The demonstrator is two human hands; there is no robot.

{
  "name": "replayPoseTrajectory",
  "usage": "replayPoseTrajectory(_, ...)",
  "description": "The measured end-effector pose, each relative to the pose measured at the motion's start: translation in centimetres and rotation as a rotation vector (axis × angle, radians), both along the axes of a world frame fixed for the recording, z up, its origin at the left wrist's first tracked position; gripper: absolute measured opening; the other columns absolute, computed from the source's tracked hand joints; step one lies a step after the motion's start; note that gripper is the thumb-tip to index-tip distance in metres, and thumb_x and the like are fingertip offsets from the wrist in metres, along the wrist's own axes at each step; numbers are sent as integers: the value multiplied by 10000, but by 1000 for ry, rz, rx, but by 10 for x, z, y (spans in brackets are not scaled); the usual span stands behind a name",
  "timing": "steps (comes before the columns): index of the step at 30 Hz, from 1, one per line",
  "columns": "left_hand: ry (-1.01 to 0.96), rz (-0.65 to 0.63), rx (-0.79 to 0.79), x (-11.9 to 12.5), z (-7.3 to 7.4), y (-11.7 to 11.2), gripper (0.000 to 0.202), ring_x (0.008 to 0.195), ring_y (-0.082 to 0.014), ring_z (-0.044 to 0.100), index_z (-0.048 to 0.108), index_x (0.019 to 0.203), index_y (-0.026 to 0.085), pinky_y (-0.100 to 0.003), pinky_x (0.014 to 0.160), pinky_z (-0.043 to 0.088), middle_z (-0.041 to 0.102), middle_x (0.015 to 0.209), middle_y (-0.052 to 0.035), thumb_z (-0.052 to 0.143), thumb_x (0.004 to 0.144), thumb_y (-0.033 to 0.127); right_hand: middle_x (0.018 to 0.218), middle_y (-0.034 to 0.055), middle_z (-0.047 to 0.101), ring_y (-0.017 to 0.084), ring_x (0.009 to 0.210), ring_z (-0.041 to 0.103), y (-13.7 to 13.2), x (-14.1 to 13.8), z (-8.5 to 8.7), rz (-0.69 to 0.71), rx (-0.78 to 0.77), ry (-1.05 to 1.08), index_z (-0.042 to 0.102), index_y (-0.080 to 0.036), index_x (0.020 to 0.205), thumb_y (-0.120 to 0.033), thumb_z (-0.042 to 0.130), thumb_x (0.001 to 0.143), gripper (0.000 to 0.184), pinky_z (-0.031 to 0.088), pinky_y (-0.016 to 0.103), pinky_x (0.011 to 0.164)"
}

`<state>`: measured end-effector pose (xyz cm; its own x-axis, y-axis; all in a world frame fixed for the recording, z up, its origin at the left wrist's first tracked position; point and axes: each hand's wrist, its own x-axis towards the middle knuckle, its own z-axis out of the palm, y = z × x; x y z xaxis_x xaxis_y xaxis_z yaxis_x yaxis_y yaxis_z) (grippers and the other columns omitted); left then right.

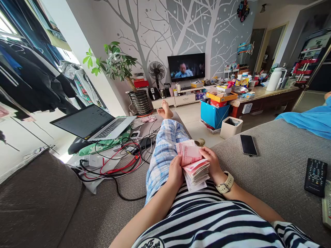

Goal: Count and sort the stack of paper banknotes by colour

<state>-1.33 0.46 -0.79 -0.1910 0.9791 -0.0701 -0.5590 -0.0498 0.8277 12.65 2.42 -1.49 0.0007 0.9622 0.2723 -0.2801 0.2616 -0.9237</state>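
Note:
A thick stack of pink-red banknotes (194, 164) rests over my lap, above my striped shirt. My left hand (175, 171) is closed on the stack's left side, with its thumb on the top note, which is lifted and fanned upward. My right hand (211, 160), with a pale wristwatch on the wrist, grips the stack's right edge from behind. A white paper slip (194, 186) sticks out beneath the notes. My leg in blue plaid trousers (164, 148) stretches forward along the grey sofa.
A black phone (248, 144) and a remote control (315, 176) lie on the sofa to my right. To my left sit an open laptop (95, 122) and tangled cables (116, 163). Beyond are a blue bin (214, 114), a white wastebasket (231, 126), a cluttered table and a TV (186, 66).

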Motion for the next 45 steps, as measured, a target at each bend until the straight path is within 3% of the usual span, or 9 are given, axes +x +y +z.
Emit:
replayPoseTrajectory(20,-23,-19,-10,-2,-4,4,82,609,-141,571,641,672,178,-288,673,476,653,655,1,666,644,251,634,-20,534,138,594,446,-1,0,4,-6,-3,6,587,-199,685,-428,648,771,253,348,271,573)
replayPoseTrajectory(27,-58,-21,-15,-2,-4,4,126,615,-148,590,638,696,170,-310,686,491,646,650,5,703,640,261,491,-22,521,123,451,402,-2,-3,5,116,-33,94,561,-207,672,-507,595,813,333,306,276,489)
replayPoseTrajectory(37,-77,-97,-19,-1,2,-1,162,554,-131,566,646,723,170,-298,640,480,634,629,7,740,614,245,627,-48,496,114,553,423,3,-5,2,37,-54,76,497,-211,709,-417,782,636,359,335,256,540)
replayPoseTrajectory(41,-67,-120,-7,-1,2,-2,221,593,-142,593,670,795,160,-302,657,482,669,696,-21,748,605,240,650,-40,484,114,571,408,5,-5,0,29,-45,86,503,-206,730,-420,745,687,326,322,253,537)
replayPoseTrajectory(45,-47,-107,-15,-1,1,-2,212,587,-137,592,659,757,154,-292,657,480,666,675,-19,760,587,229,599,-52,423,107,538,349,6,-3,-6,33,-50,42,507,-204,714,-439,664,770,289,278,254,509)
